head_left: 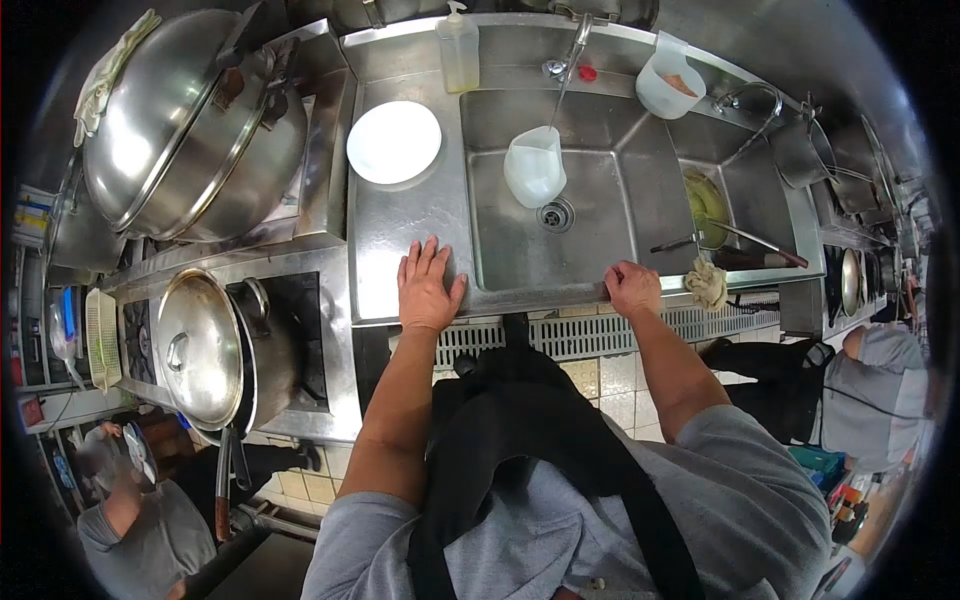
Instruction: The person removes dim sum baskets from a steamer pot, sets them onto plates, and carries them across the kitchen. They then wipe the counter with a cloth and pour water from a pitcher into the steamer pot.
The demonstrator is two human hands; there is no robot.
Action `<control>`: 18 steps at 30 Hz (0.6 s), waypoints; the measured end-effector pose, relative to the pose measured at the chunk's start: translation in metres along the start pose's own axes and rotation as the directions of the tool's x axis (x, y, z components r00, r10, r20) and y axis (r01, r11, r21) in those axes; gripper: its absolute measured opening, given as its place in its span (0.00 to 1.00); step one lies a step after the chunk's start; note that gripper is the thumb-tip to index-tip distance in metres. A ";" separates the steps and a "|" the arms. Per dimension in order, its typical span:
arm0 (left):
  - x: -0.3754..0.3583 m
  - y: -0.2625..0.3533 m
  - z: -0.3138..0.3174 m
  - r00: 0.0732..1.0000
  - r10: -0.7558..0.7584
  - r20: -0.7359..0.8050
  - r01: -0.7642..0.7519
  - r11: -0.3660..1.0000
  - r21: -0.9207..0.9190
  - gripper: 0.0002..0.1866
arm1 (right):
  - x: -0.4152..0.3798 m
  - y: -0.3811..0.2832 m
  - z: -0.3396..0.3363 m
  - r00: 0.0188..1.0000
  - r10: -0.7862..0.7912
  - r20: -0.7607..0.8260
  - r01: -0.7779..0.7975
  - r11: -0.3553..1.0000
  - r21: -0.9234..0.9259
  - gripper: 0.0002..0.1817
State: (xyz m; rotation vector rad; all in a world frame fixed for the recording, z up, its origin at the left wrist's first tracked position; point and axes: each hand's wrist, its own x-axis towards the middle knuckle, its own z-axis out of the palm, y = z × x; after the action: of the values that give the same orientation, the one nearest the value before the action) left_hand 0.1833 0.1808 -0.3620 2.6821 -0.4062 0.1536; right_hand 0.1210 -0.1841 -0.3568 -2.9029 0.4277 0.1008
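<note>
My left hand [430, 288] lies flat on the steel counter [395, 225] with its fingers spread, holding nothing. On the front edge of the sink [600, 235] rests my right hand [632, 287], its fingers curled into a loose fist; I see nothing in it. A translucent white plastic jug [535, 168] sits in the large basin under the faucet [578, 45], near the drain [555, 215]. Water appears to run from the spout into it. Beyond my left hand is a white plate [394, 142]. A crumpled cloth [706, 284] hangs over the rim, right of my right hand.
A soap bottle [459, 50] and a second plastic jug [671, 85] stand behind the basin. The smaller basin holds a greenish strainer [706, 205] and long-handled tools. Large lidded pots [205, 345] occupy the left stove. Co-workers [870, 390] [160, 530] are on both sides.
</note>
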 end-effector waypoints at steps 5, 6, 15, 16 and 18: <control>0.000 -0.001 0.001 1.000 -0.005 0.005 0.005 1.000 0.007 0.28 | 0.000 0.000 0.001 1.000 0.003 0.003 -0.003 1.000 0.020 0.17; 0.000 -0.002 0.002 1.000 0.000 0.000 0.000 1.000 0.005 0.28 | 0.000 0.000 0.001 1.000 0.003 -0.007 -0.003 1.000 0.021 0.17; 0.000 -0.002 0.003 1.000 -0.015 0.012 0.015 1.000 0.003 0.29 | 0.001 0.000 0.001 1.000 0.005 0.001 -0.005 1.000 0.024 0.17; 0.000 -0.002 0.003 1.000 -0.014 0.007 0.014 1.000 0.000 0.29 | 0.001 0.000 0.001 1.000 0.006 0.002 -0.006 1.000 0.024 0.17; 0.000 -0.001 0.002 1.000 -0.015 0.009 0.015 1.000 -0.001 0.29 | 0.001 0.000 0.001 1.000 0.011 -0.001 -0.011 1.000 0.017 0.17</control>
State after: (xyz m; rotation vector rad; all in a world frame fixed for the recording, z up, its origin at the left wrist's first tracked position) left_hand 0.1843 0.1809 -0.3646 2.6853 -0.3882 0.1370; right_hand 0.1221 -0.1844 -0.3582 -2.8839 0.4422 0.0972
